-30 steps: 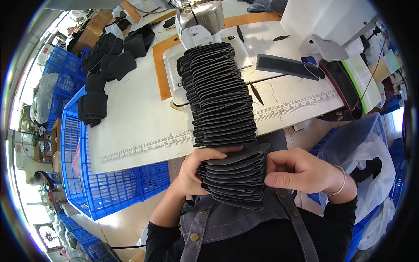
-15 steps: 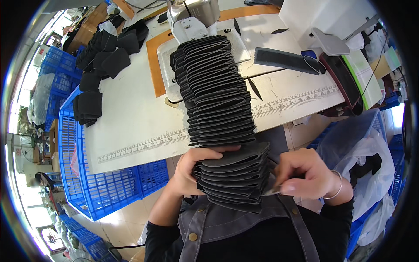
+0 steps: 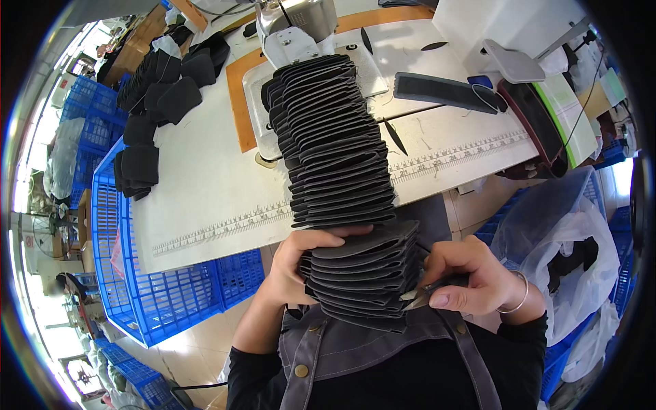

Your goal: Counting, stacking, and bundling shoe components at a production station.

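Observation:
My left hand (image 3: 290, 265) is wrapped around the left side of a bundle of black fabric pieces (image 3: 359, 277), held against my apron at the table's front edge. Against the bundle's right side are the blade tips of thread snips (image 3: 424, 296), gripped in my right hand (image 3: 471, 273). Above my left fingers, a long row of similar black fabric pieces (image 3: 335, 147), packed face to face, stretches back over the table to the sewing machine (image 3: 301, 34). Part of the snips is hidden in my right palm.
Loose black pieces (image 3: 181, 100) lie at the table's far left. Blue baskets (image 3: 171, 301) stand below the left edge. A dark strip (image 3: 444, 92) and a ruler marking (image 3: 465, 152) are on the tabletop (image 3: 198, 184) at right. A plastic-lined bin (image 3: 547, 225) sits beyond my right arm.
My right hand has turned and shifted slightly, bringing the snips' blades into clearer view against the bundle's right edge. My left hand keeps its grip.

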Motion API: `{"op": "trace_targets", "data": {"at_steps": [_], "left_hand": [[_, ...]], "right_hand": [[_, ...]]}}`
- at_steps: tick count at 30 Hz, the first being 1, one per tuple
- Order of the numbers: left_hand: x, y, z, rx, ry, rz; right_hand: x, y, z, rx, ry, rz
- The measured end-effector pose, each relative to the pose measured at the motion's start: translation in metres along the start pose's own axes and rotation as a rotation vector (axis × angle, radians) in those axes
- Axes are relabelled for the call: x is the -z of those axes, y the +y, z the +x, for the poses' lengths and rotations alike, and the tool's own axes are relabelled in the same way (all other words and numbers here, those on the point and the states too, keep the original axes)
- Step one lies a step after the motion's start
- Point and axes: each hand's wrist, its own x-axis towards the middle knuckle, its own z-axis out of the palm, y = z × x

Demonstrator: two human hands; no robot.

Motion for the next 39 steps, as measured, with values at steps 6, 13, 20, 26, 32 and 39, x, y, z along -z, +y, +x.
{"op": "trace_targets", "data": {"at_steps": [6, 13, 20, 26, 32, 39], "left_hand": [[0.0, 0.0, -0.001, 0.011, 0.003, -0.006], [0.0, 0.001, -0.001, 0.012, 0.005, -0.016], [0.001, 0.001, 0.0, 0.006, -0.002, -0.009], [0.0, 0.003, 0.001, 0.009, -0.01, 0.02], [0.0, 0.003, 0.002, 0.002, -0.004, 0.015], [-0.002, 0.001, 0.0, 0.006, 0.015, 0.022]], "right_hand": [[-0.002, 0.006, 0.005, 0.032, -0.022, 0.068], [0.004, 0.007, -0.001, 0.145, -0.088, 0.492], [0.007, -0.011, -0.002, -0.031, 0.043, -0.101], [0.003, -0.025, 0.004, -0.076, 0.012, -0.127], [0.003, -0.027, 0.011, -0.192, -0.074, -0.111], [-0.004, -0.031, 0.008, -0.042, -0.01, -0.25]]}}
